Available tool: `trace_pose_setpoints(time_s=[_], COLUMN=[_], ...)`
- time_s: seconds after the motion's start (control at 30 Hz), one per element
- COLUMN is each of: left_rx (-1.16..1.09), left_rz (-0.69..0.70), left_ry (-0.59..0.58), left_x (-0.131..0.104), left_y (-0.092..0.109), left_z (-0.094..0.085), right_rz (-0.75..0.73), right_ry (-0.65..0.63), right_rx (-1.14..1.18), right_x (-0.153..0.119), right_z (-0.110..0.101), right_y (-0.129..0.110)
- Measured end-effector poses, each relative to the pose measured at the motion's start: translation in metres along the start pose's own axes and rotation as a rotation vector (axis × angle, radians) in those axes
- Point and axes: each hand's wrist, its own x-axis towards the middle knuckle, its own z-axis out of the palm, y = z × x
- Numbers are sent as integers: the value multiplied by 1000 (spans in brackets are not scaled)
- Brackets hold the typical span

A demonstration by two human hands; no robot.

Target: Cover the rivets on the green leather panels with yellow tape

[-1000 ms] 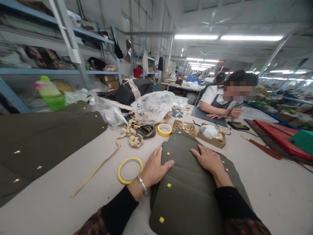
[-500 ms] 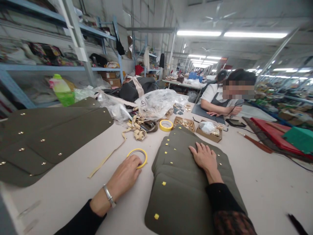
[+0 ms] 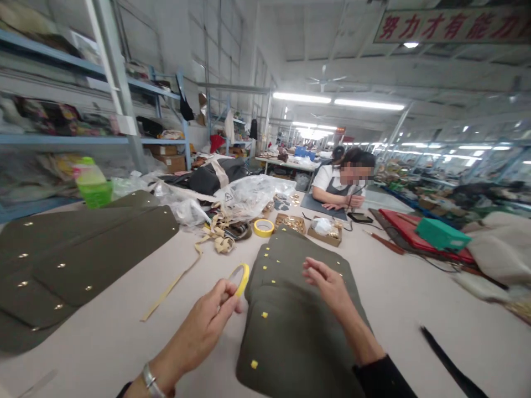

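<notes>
My left hand (image 3: 205,318) pinches a thin roll of yellow tape (image 3: 244,281) by its lower edge, lifted and tilted beside a stack of olive-green panels (image 3: 296,337). Small yellow tape pieces mark the stack's left side, and a few metal studs show near its right edge. Over the upper part of this stack is my right hand (image 3: 328,284), empty, with its fingers loosely bent and partly apart. A second, thicker roll of yellow tape (image 3: 264,228) lies flat on the table behind the stack.
More olive panels with metal studs (image 3: 74,287) lie at the left. Cardboard boxes of metal fittings (image 3: 326,236), clear plastic bags (image 3: 253,193) and a beige strip (image 3: 170,290) are behind. A co-worker (image 3: 332,185) sits across; a black strip (image 3: 450,359) lies at right.
My left hand has picked the thin tape roll up off the table and tilted it upright. My right hand has risen from lying flat on the panels. The view has shifted right and up.
</notes>
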Motion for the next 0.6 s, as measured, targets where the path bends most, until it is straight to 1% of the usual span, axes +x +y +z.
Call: trace_pose_setpoints(time_s=[0.03,0.07,0.1,0.17,0.2,0.3,0.37,0.47,0.53,0.6], left_rx=[-135,-277,-409,-588,-634,-651,-624,-584,-555,-488], left_rz=[-20,-35,-50,-76,-90,-120,-120,-122,-137,-136], left_ry=[-62,-130,-191,-285,-320,-409,-450,-523,-572,-591], left_x=[-9,-17,-25,-40,-47,-70,-84,-101,-108,-113], left_y=[13,23,31,40,42,50,59,77,89,98], left_z=[4,10,19,40,53,87,102,114,118,121], right_rz=[53,98,129,156,162,162,137,104,91,46], right_ry=[-69,-95,-95,-115,-123,-135,-94,-16,-14,-1], right_rx=[146,257,330,404,423,442,427,398,371,278], right_x=[-22,-45,-66,-105,-121,-162,-184,-214,-232,-248], right_z=[5,9,14,18,18,8,-3,-18,-27,-36], right_y=[-8,-14,-19,-24,-25,-23,-20,-16,-14,-15])
